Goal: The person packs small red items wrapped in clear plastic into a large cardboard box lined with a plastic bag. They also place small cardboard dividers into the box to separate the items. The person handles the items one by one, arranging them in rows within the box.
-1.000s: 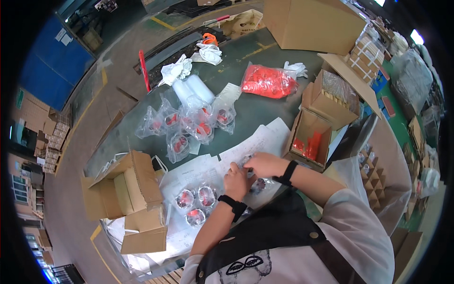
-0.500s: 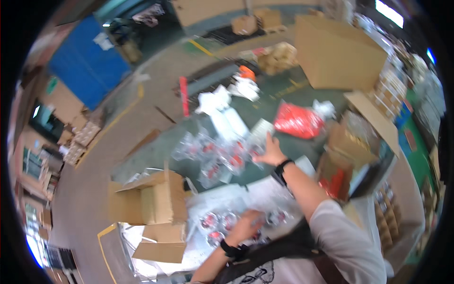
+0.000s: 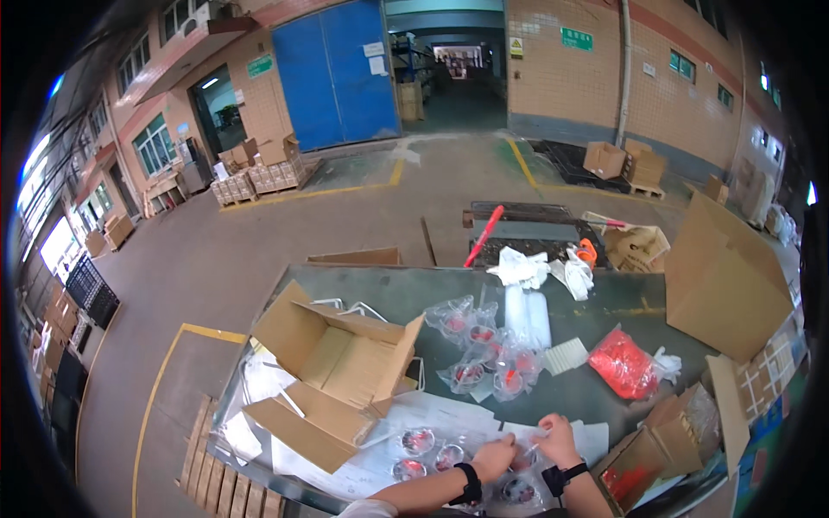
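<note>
My left hand (image 3: 494, 457) and my right hand (image 3: 560, 442) are close together at the near edge of the table. Both have their fingers closed on a clear plastic bag (image 3: 523, 462), with something round and reddish showing dimly through it. Just left of my left hand, several round metal parts with red centres (image 3: 418, 441) lie on white sheets. Another round part (image 3: 518, 490) is below my hands, partly covered by plastic. Beyond them is a cluster of similar red-centred parts in clear bags (image 3: 509, 377).
An open cardboard box (image 3: 345, 354) stands at the left. To the right are a bag of red pieces (image 3: 623, 364) and an open carton (image 3: 669, 445). White rolls (image 3: 527, 315), white cloths (image 3: 522, 268) and a large carton (image 3: 725, 276) are farther back.
My right hand has come back from the bagged cluster to beside my left hand, which has left the loose parts. Both now hold a plastic bag. The view has turned and levelled.
</note>
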Demonstrator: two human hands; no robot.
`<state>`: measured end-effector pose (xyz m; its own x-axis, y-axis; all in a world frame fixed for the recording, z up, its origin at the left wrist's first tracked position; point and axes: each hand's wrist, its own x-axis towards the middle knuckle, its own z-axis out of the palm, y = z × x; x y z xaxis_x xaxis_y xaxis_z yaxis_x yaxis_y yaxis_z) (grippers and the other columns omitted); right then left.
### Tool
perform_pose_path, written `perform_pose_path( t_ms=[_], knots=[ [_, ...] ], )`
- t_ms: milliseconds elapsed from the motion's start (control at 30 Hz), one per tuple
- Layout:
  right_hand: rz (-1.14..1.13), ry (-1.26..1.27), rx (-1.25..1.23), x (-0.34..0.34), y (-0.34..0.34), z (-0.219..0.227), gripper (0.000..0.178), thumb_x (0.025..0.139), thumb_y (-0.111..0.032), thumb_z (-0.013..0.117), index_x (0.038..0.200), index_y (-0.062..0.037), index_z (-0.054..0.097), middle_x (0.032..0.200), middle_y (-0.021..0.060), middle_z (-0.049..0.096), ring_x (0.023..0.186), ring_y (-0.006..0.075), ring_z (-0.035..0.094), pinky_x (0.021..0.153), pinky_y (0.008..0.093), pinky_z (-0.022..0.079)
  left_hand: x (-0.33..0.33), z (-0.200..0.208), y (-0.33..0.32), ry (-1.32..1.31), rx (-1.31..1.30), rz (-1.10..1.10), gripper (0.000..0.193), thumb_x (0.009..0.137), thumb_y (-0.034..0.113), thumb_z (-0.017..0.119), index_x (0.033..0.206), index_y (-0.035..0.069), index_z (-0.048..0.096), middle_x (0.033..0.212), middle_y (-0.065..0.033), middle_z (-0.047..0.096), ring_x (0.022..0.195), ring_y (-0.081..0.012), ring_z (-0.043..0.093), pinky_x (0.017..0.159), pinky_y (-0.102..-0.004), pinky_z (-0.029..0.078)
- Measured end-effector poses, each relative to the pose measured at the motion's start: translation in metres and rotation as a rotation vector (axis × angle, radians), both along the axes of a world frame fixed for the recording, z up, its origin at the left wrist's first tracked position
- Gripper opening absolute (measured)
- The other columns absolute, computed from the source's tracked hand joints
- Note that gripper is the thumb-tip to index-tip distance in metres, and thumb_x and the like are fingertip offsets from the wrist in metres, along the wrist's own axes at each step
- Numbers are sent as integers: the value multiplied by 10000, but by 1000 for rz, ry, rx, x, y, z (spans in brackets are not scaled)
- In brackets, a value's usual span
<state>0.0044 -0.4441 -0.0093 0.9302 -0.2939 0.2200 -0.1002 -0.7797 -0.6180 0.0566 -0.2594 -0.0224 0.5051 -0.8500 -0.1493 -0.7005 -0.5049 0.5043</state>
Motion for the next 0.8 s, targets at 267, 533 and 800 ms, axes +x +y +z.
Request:
perform_pose_path(
  t_ms=[267,533,800],
  knots=[
    [408,257,-474,-56,61,6,155,720,-170,638,848,-83,638,889,70,658,917,280,584,745,404,458,-13,-15,46,124,-408,147,240,792,117,623,1020,51,659,945,-197,558,842,-366,603,754,-446,520],
    [414,611,-311,-48,39,-1,246,765,-206,649,944,-38,639,867,139,689,910,341,634,774,469,490,-41,17,39,-87,40,22,451,838,459,643,1190,177,656,972,-173,517,879,-363,601,738,-483,494],
    [414,382,-141,-40,50,26,153,763,-110,613,902,-55,645,914,128,665,874,340,635,787,437,513,-18,-15,1,-59,217,63,318,859,390,616,999,125,722,1038,-189,583,962,-364,599,808,-456,493]
  ],
)
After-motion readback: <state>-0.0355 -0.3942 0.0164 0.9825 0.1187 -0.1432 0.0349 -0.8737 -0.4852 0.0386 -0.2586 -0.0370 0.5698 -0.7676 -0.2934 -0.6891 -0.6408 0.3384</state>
